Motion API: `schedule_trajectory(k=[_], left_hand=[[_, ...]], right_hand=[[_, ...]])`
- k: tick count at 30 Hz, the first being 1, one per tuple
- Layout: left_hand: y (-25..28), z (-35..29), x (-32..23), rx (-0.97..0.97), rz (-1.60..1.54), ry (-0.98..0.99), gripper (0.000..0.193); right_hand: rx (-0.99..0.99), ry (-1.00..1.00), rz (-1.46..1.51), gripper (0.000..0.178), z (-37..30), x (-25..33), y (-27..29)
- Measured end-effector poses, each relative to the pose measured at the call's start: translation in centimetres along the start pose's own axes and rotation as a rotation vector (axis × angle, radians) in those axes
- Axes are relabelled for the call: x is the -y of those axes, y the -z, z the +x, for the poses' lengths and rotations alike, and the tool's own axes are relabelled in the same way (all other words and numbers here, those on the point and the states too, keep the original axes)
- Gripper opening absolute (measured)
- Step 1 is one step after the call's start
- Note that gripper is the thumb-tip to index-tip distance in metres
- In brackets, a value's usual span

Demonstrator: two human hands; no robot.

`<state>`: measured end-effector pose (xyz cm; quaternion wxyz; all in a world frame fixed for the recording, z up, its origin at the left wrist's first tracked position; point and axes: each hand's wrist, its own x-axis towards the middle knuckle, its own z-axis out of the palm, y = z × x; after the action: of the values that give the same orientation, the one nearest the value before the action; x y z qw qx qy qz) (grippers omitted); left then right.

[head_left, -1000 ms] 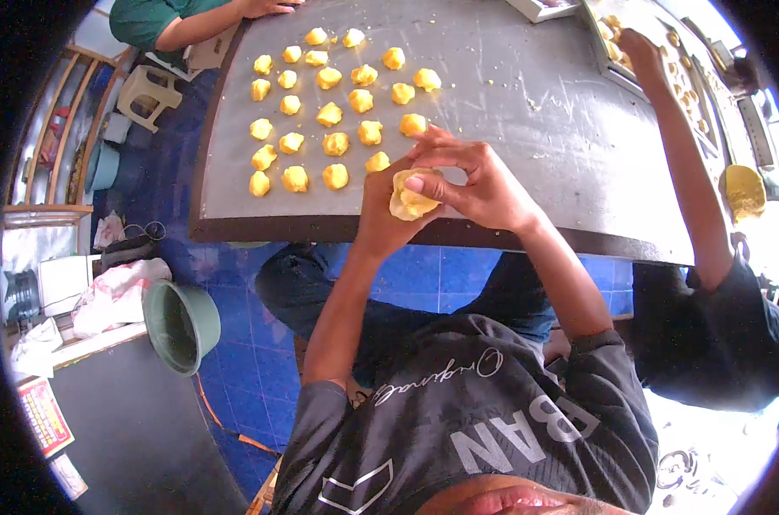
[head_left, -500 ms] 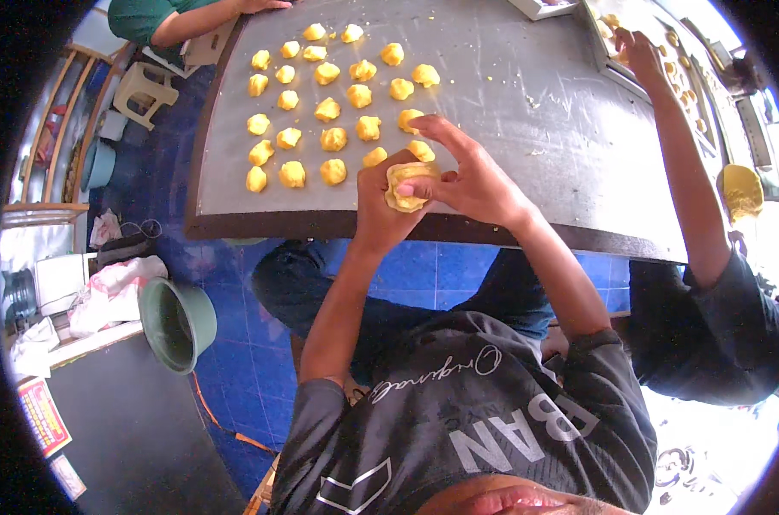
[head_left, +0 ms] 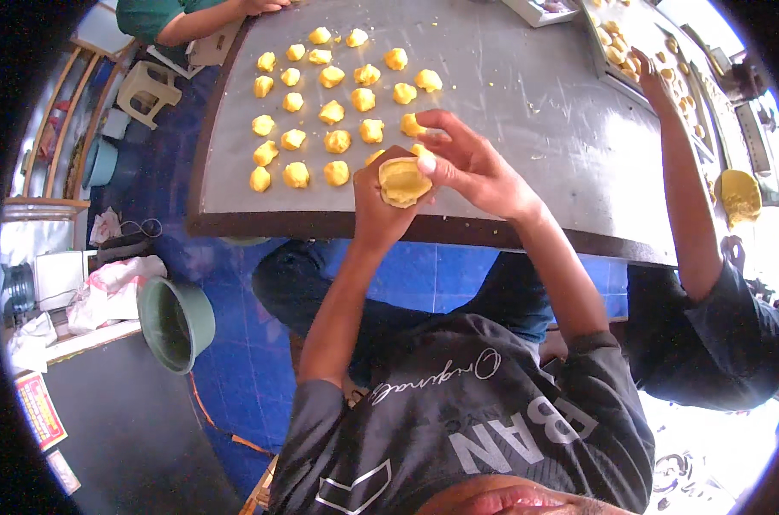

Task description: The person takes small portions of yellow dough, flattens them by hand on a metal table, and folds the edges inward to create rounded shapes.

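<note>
In my left hand (head_left: pixel 375 210) sits a yellow dough cup (head_left: pixel 405 182), pressed hollow with a thin, uneven rim. The fingers of that hand curl around it from below and are mostly hidden. My right hand (head_left: pixel 485 178) is at the cup's right side, its thumb tip touching the rim and its other fingers spread and bent above the table. Several rough yellow dough lumps (head_left: pixel 337 142) lie in loose rows just beyond my hands, a few partly covered by them.
The grey metal table (head_left: pixel 527 103) has a dark edge (head_left: pixel 278 225) near my body. A person's arm (head_left: pixel 690 172) at the right reaches to a tray of dough pieces (head_left: pixel 614 51). Another person's arm (head_left: pixel 205 21) rests at the far left. A green basin (head_left: pixel 177 324) stands lower left.
My right thumb has drawn out of the dough to its right rim, so the hollow now shows. The person at the right has moved their hand slightly over the tray.
</note>
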<state>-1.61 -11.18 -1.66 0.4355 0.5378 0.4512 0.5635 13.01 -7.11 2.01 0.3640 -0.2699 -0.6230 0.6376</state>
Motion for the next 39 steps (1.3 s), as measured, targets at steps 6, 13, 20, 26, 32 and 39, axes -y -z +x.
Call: schedule_trajectory(k=[6, 13, 20, 26, 32, 39], left_hand=[[0.5, -0.2, 0.4, 0.015, 0.078, -0.033, 0.023], [0.3, 0.0, 0.3, 0.007, 0.171, -0.182, 0.022], [0.1, 0.0, 0.0, -0.011, -0.037, -0.071, 0.02], [0.1, 0.2, 0.2, -0.04, 0.233, -0.209, 0.02], [0.2, -0.1, 0.5, -0.042, 0.194, -0.199, 0.02], [-0.3, -0.1, 0.3, -0.044, 0.172, -0.241, 0.022]], right_hand=[[0.024, -0.086, -0.087, 0.065, 0.2, -1.4, -0.6], [0.021, -0.028, -0.214, 0.068, 0.3, -1.5, -0.9], [0.044, 0.311, -0.597, 0.082, -0.2, 0.0, -0.5], [-0.1, 0.132, -0.533, 0.085, 0.2, -2.2, -1.0], [-0.025, 0.193, -0.676, 0.084, 0.3, -0.3, -0.9], [-0.157, 0.103, -0.318, 0.088, 1.9, -0.2, -0.3]])
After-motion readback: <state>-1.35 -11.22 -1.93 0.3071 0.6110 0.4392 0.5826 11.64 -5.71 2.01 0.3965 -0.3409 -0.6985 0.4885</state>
